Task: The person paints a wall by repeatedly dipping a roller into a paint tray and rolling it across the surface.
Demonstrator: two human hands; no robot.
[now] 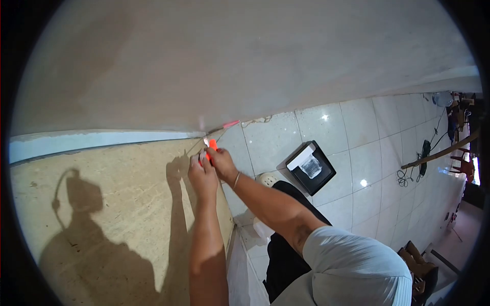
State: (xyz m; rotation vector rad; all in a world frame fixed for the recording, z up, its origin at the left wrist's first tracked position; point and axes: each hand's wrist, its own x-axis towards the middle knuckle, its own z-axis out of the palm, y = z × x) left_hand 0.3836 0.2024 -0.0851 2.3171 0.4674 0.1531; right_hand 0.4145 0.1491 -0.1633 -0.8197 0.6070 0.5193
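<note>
My left hand (202,176) and my right hand (223,162) are close together at the edge of a beige, sunlit surface (127,204). Both are closed around a bright orange-handled tool (213,145). A small pale tip shows beyond the fingers, but its exact kind is hard to make out. The tool's end is near the corner where a white strip (117,138) along the wall (229,61) stops. Just past the tip, a small pink object (231,124) lies at the foot of the wall.
On the white tiled floor (357,137) sits a black bin-like box (323,173) with a white patterned piece on it. Farther right are coiled dark cables (422,159), a long wooden pole (444,150) and a red chair (463,166). Brown furniture (421,262) stands at lower right.
</note>
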